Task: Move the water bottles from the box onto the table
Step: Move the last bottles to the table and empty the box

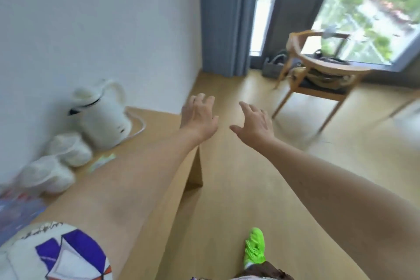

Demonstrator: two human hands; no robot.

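while both bare arms stretch forward from the bottom of the view, the left hand (pixel 198 116) and the right hand (pixel 254 121) hang side by side in the air, palms down, fingers spread and relaxed, holding nothing. the two hands are near each other but do not touch.

the landmark here is the light wooden table (pixel 159 125) along the white wall (pixel 91 18). the left hand hovers over the table's far corner; the right hand is just past the table's edge, above the pale wooden floor (pixel 238 188).

on the table, against the wall, stands a white electric kettle with a curved handle (pixel 102 113), its pale cord (pixel 138 128) looping beside it. nearer along the table sit two white upturned cups (pixel 59 161), one behind the other. between the cups and the left forearm lies a small pale green packet (pixel 102 161). at the table's near end, at the left edge of the view, there is a blurred patch of clear plastic with red and blue (pixel 16 204) — too smeared to say whether it is water bottles. no box can be made out.

beyond the table's far end hangs a grey-blue curtain (pixel 225 18) beside a tall window (pixel 368 11) showing greenery. across the floor from the table stands a wooden armchair (pixel 318 75) with dark things piled on its seat, and a grey bag (pixel 273 66) sits on the floor behind it. below the table's near end — a neon green shoe (pixel 254 248) on the floor and a white patterned sleeve (pixel 56 254).
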